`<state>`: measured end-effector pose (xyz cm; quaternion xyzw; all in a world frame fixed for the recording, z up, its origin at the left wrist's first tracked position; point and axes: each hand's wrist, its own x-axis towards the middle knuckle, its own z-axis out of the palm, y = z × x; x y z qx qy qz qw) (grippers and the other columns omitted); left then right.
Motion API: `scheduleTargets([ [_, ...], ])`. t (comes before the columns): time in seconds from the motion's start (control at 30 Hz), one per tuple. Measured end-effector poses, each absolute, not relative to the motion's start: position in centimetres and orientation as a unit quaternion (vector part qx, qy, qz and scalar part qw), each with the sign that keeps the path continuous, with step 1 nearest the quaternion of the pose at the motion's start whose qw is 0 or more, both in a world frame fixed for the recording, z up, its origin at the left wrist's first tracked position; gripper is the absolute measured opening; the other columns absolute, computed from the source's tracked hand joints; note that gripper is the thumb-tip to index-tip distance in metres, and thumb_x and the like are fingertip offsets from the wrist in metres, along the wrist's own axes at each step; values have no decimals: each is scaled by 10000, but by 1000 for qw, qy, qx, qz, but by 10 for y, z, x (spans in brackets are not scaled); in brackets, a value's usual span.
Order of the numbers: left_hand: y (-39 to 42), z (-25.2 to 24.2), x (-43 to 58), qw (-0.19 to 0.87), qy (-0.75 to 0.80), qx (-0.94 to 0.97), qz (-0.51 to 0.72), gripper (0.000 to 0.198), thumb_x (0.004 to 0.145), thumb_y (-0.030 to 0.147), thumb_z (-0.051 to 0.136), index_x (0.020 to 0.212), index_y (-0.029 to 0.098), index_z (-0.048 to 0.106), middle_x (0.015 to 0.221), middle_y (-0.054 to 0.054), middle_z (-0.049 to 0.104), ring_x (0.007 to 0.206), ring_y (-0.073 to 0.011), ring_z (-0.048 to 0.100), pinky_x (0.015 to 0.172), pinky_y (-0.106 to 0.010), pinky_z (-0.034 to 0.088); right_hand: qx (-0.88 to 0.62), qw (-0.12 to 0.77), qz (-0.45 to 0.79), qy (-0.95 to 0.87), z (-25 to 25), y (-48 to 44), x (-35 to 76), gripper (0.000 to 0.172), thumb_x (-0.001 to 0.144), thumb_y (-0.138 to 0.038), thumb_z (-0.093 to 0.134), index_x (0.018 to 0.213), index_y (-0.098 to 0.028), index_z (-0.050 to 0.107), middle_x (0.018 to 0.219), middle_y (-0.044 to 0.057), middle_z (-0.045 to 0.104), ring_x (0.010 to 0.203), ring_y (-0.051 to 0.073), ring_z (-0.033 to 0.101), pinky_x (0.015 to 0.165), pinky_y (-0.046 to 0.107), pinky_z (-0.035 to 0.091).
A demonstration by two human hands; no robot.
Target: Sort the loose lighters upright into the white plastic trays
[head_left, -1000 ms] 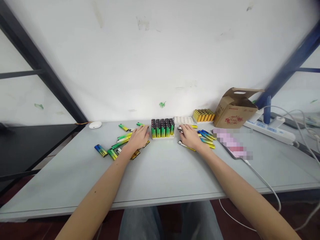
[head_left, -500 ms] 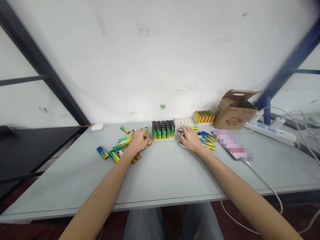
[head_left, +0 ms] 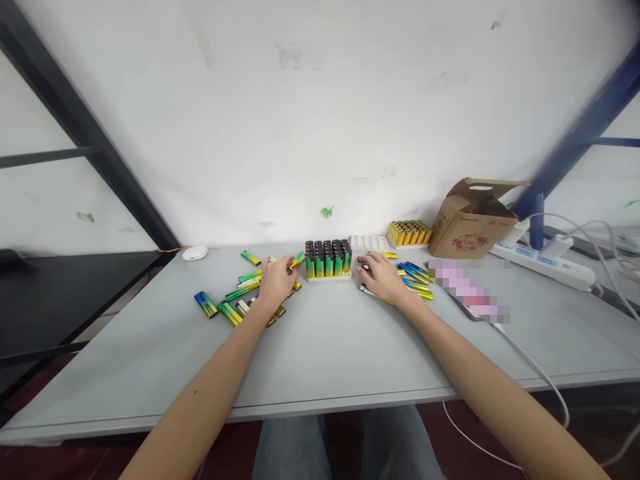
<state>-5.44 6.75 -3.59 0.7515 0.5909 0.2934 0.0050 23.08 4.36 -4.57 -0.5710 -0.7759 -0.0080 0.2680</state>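
Note:
My left hand (head_left: 277,283) is closed on a green-and-yellow lighter (head_left: 299,259), which sticks out past the fingertips to the right. Loose lighters in green, yellow, white and gold lie around and under that hand, with a blue-and-yellow lighter (head_left: 206,305) further left. Between my hands, several black-topped green-and-yellow lighters (head_left: 327,265) stand upright in rows in a white tray (head_left: 327,279). My right hand (head_left: 383,279) rests palm down over a few loose lighters, fingers curved and thumb apart. Just right of it lie blue-and-yellow lighters (head_left: 416,273).
By the wall are a white tray with holes (head_left: 369,243), yellow lighters (head_left: 410,233) in another tray, and an open cardboard box (head_left: 467,227). A pink-screened phone (head_left: 467,290) on a cable and a white power strip (head_left: 545,261) are at right. A white case (head_left: 195,253) is at left.
The lighter in my left hand has tipped from upright to slanting, its green end pointing right toward the filled tray. My right hand stays nearly in place.

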Motion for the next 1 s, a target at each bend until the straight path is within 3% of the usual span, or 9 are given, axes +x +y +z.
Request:
scheduleTargets([
  [0.17, 64, -27, -54, 6, 558, 730, 393, 333, 809, 95, 462, 1065, 177, 659, 1059, -77, 731, 984, -229, 676, 1140, -445, 288, -571, 268, 2, -776, -47, 44, 231, 346, 932, -376, 434, 1132, -159, 616, 1198, 138, 595, 1202, 276, 491, 1049, 420, 382],
  [0.33, 58, -13, -60, 26, 562, 658, 501, 295, 802, 112, 505, 1044, 194, 652, 1061, -64, 719, 1048, -224, 658, 1030, -397, 438, -578, 287, 17, -764, -44, 42, 231, 446, 926, -375, 430, 1279, -117, 515, 1269, 166, 568, 1220, 300, 486, 1041, 443, 392],
  [0.43, 54, -4, -64, 65, 543, 599, 585, 256, 793, 159, 566, 1037, 187, 639, 1074, -69, 709, 1041, -206, 667, 1006, -353, 469, -566, 338, 15, -752, -40, 41, 233, 500, 928, -384, 428, 1343, -108, 454, 1335, 171, 536, 1262, 301, 464, 1064, 451, 375],
  [0.57, 41, 11, -55, 176, 461, 550, 674, 271, 777, 240, 662, 1031, 157, 621, 1092, -100, 695, 971, -196, 690, 924, -329, 538, -509, 426, 19, -748, -31, 35, 228, 403, 941, -381, 425, 1270, -170, 519, 1277, 123, 597, 1223, 264, 508, 1053, 436, 392],
  [0.8, 1, 13, -8, 259, 314, 625, 666, 265, 767, 237, 735, 1000, 158, 635, 1040, -86, 715, 1013, -211, 688, 977, -370, 536, -405, 478, 175, -760, -15, 5, 194, 372, 971, -440, 395, 1183, -212, 599, 1221, 82, 645, 1139, 237, 582, 984, 395, 441],
  [1.0, -12, 0, 7, 312, 294, 643, 635, 220, 794, 230, 721, 989, 183, 633, 1074, -75, 717, 1019, -209, 690, 933, -347, 559, -372, 541, 217, -723, -11, -1, 188, 357, 947, -482, 449, 1022, -195, 649, 1011, 67, 688, 957, 231, 622, 865, 368, 477],
])
